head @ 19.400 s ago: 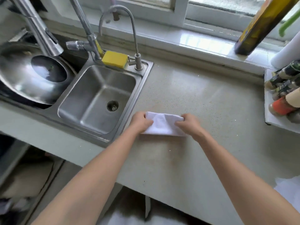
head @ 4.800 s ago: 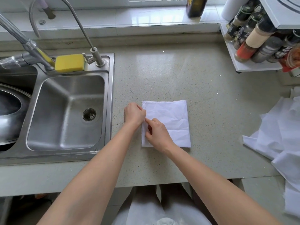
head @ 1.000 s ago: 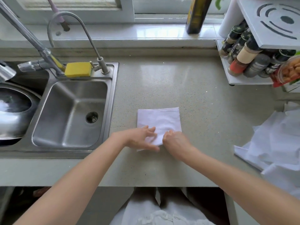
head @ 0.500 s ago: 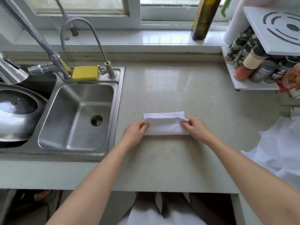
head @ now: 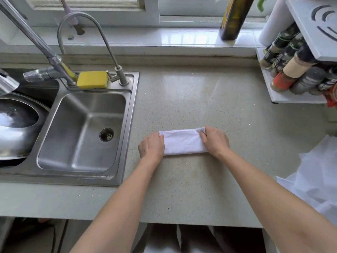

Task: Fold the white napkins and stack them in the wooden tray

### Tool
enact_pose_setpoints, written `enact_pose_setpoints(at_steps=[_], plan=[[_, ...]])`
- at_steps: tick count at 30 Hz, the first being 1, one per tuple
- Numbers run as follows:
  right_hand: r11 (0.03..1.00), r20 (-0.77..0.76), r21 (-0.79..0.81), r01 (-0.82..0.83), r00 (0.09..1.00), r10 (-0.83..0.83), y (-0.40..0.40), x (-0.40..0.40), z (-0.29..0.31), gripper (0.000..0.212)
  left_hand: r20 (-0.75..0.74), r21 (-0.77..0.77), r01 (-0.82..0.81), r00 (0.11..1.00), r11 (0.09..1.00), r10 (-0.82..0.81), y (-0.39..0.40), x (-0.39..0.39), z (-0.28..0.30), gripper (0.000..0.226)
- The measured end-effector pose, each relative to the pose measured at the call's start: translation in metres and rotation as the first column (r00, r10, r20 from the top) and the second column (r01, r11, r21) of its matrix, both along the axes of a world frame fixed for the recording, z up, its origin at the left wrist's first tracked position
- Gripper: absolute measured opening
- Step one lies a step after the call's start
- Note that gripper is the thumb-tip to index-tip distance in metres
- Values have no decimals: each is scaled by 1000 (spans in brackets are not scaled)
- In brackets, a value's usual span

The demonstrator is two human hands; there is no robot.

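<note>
A white napkin (head: 182,142), folded into a narrow strip, lies on the speckled countertop (head: 200,189) just right of the sink. My left hand (head: 151,147) grips its left end with curled fingers. My right hand (head: 215,140) holds its right end, fingers curled over the fold. A heap of unfolded white napkins (head: 315,181) lies at the right edge of the counter. No wooden tray is in view.
A steel sink (head: 82,128) with a yellow sponge (head: 92,79) and two taps sits at the left, beside a steel wok (head: 12,126). A white spice rack (head: 299,70) with several bottles stands at the back right. A dark oil bottle (head: 233,17) stands on the windowsill.
The napkin went from a square to a narrow strip over the last second. Both hands moved from its near edge out to its two ends and now hold them.
</note>
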State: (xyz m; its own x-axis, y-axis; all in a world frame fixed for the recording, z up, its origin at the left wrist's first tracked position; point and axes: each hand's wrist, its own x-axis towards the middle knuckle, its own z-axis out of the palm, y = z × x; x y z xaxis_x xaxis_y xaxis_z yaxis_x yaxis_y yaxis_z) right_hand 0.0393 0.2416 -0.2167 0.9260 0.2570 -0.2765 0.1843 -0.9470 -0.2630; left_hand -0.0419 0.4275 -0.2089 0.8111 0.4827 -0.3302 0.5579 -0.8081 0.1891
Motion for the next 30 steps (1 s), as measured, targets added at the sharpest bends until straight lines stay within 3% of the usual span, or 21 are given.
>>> enact_pose_setpoints(at_steps=[12,14,16,17,20,22,26,28,30], plan=[[980,65,133,150,985,-160,0,-2,-5,21,-3,-13,-39,999,999,39,-5,8,-1,33],[969,260,204,138,947,-189,0,-11,-2,18,-7,-17,-45,999,999,45,-4,7,-2,32],[982,487,188,-22,870,-74,4,-25,-6,32,3,-13,-45,999,999,45,-4,7,-2,32],[976,516,172,-133,856,25,6,-32,-11,38,10,-9,-48,999,999,48,-4,8,-2,32],[944,287,98,-316,917,277,13,-48,-30,56,18,-1,-38,999,999,38,-3,7,-4,31],[948,183,46,-314,936,301,11,-51,-39,59,16,-7,-33,999,999,33,-3,8,-3,31],[948,133,8,-318,940,314,11,-50,-41,60,65,-12,-35,997,999,36,0,3,2,27],[948,109,7,-317,943,315,13,-50,-39,61,266,92,65,960,994,-88,-2,-6,-2,28],[948,82,0,-319,945,318,14,-50,-36,64,398,170,291,854,941,-336,-10,-9,-8,45]])
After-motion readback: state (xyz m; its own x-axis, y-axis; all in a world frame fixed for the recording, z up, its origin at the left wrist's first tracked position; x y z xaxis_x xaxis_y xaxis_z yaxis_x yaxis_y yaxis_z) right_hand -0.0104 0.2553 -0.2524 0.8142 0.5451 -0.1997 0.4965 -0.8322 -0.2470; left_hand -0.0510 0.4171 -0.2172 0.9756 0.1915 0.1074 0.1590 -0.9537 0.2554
